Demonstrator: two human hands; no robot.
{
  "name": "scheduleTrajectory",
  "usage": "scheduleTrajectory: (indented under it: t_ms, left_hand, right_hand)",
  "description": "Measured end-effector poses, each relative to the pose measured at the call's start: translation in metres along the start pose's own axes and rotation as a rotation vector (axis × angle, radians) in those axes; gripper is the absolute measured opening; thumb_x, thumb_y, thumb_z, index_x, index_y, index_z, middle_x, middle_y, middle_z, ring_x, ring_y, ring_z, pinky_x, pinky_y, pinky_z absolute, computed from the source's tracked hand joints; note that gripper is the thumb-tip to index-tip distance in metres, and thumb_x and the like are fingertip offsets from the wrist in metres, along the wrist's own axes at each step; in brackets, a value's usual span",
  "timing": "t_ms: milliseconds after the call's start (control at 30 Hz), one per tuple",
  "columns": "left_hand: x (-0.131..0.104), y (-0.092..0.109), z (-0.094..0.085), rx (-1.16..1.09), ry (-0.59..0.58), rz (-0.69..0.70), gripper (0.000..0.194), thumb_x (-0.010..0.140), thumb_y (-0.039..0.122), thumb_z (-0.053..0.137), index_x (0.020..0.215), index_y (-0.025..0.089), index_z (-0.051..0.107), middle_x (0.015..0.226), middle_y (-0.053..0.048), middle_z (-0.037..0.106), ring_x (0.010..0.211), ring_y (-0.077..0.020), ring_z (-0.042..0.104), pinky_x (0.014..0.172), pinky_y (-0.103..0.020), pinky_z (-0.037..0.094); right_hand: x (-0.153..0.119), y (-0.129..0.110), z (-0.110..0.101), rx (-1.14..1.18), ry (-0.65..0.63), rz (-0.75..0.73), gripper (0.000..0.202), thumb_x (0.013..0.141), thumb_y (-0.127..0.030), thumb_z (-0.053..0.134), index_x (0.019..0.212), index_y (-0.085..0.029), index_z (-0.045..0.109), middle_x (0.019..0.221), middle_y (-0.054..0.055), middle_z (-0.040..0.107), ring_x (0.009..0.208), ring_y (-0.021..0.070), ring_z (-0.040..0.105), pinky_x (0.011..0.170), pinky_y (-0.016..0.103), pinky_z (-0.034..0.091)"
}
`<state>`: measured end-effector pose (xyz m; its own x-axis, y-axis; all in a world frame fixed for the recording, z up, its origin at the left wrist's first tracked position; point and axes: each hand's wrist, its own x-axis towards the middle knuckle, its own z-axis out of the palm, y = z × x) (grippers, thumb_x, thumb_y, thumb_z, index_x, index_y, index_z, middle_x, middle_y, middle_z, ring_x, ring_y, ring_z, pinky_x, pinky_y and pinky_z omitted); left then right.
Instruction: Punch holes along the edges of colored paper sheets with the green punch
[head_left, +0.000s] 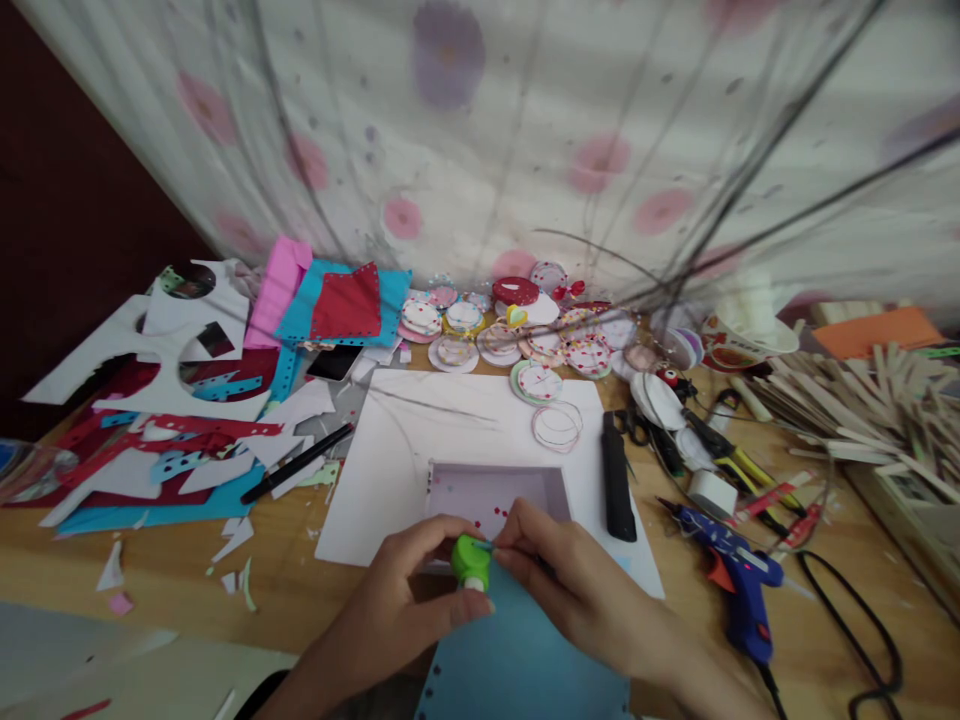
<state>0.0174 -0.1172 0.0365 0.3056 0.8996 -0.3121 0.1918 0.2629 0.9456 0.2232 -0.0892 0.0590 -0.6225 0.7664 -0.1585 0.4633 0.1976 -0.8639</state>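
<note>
My left hand (pixel 420 590) grips a small green craft punch (pixel 471 560) between thumb and fingers. Closed in a pinch, my right hand (pixel 570 580) holds the corner of a blue sheet (pixel 525 650) against the punch. Small holes run along the sheet's lower left edge. Just beyond both hands sits a shallow pale box (pixel 499 480) with a few tiny red flower-shaped cutouts inside. The box rests on a large white sheet (pixel 390 420), and my hands cover its near side.
Paper scraps (pixel 180 430) heap up on the left beside a black pen (pixel 296 465). Decorated paper discs (pixel 517 335) line the back. To the right lie a black cutter (pixel 617 480), a blue glue gun (pixel 731 570) with its cord, pliers (pixel 735 465) and wooden sticks (pixel 870 410).
</note>
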Motion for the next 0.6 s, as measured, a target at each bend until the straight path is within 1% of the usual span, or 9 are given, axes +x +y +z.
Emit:
scheduleTrajectory:
  t_ms: [167,333,500,600]
  left_hand:
    - [0.002,0.003,-0.001,0.109,0.008,-0.002,0.038,0.074,0.036,0.073,0.107,0.021,0.062,0.101,-0.005,0.067,0.094,-0.0215,0.062,0.083,-0.028,0.05]
    - [0.004,0.007,0.001,0.212,0.032,-0.008,0.035,0.078,0.032,0.067,0.11,0.021,0.061,0.106,-0.005,0.067,0.099,-0.0226,0.061,0.086,-0.029,0.049]
    - [0.004,0.002,0.004,0.242,0.08,0.023,0.036,0.077,0.035,0.068,0.109,0.02,0.062,0.107,-0.008,0.068,0.097,-0.0244,0.061,0.085,-0.031,0.049]
    - [0.007,-0.001,0.006,0.248,0.098,0.058,0.035,0.078,0.038,0.067,0.107,0.019,0.062,0.106,-0.009,0.068,0.097,-0.0251,0.061,0.083,-0.031,0.049]
  right_hand:
    - [0.003,0.003,0.003,0.003,0.002,-0.005,0.011,0.097,-0.022,0.039,0.088,-0.022,0.044,0.076,-0.001,0.059,0.066,0.0136,0.054,0.06,0.023,0.04]
    - [0.006,0.008,0.004,0.047,0.016,0.009,0.012,0.097,-0.024,0.038,0.087,-0.021,0.045,0.074,-0.001,0.059,0.065,0.0136,0.054,0.059,0.023,0.041]
    - [0.007,0.011,0.004,0.138,0.038,-0.01,0.014,0.098,-0.026,0.039,0.086,-0.021,0.045,0.073,-0.002,0.056,0.066,0.0132,0.052,0.059,0.023,0.041]
    - [0.007,0.01,0.002,0.147,0.028,-0.006,0.014,0.099,-0.027,0.037,0.088,-0.021,0.044,0.071,-0.003,0.054,0.063,0.0125,0.05,0.057,0.022,0.04]
